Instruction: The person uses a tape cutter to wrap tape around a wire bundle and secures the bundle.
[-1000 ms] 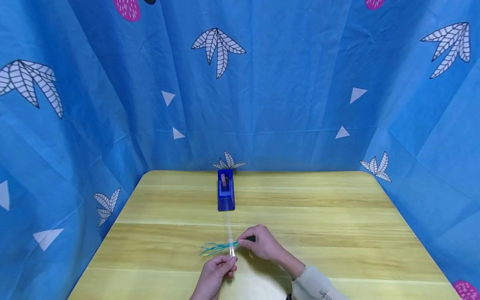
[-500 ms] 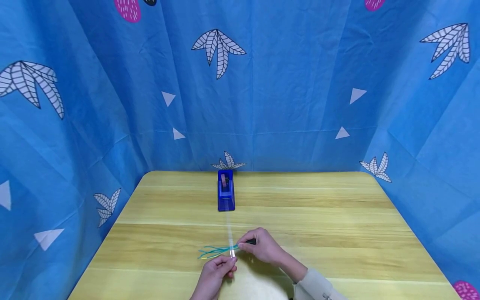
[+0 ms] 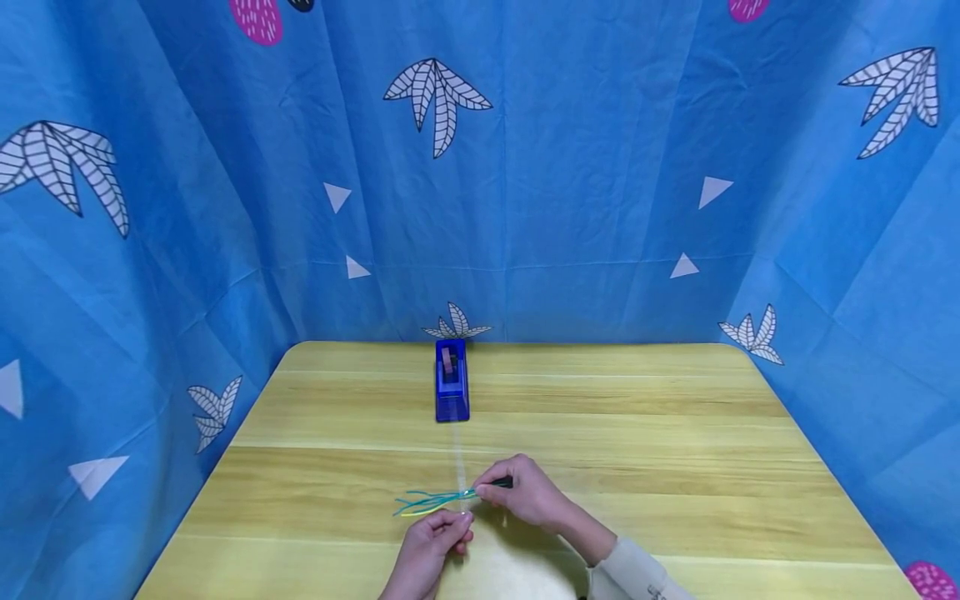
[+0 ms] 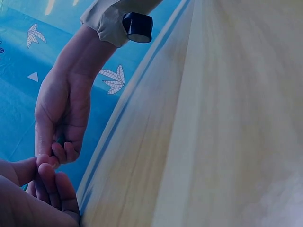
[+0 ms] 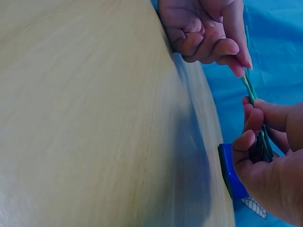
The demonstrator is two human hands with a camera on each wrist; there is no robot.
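My left hand (image 3: 433, 546) pinches the free end of a clear tape strip (image 3: 458, 454) between thumb and forefinger. The strip runs taut back to a blue tape dispenser (image 3: 452, 410). Across the strip, just beyond the left fingertips, lies a bundle of thin green and yellow wires (image 3: 429, 502). My right hand (image 3: 525, 493) grips that bundle, with a dark part showing behind its fingers. Seen from the right wrist, the wires (image 5: 251, 89) pass between the two hands, close to the left fingertips. The left wrist view hides most of the bundle.
A wooden table (image 3: 637, 417) lies under both hands. The dispenser stands near its far edge. Blue patterned curtains (image 3: 585, 208) enclose the back and sides. A black band (image 4: 138, 27) sits at the right sleeve.
Over the last second the right hand lowers the wires slightly toward me, onto the tape near the left fingertips. Their loose ends shift a little. The left hand keeps its place.
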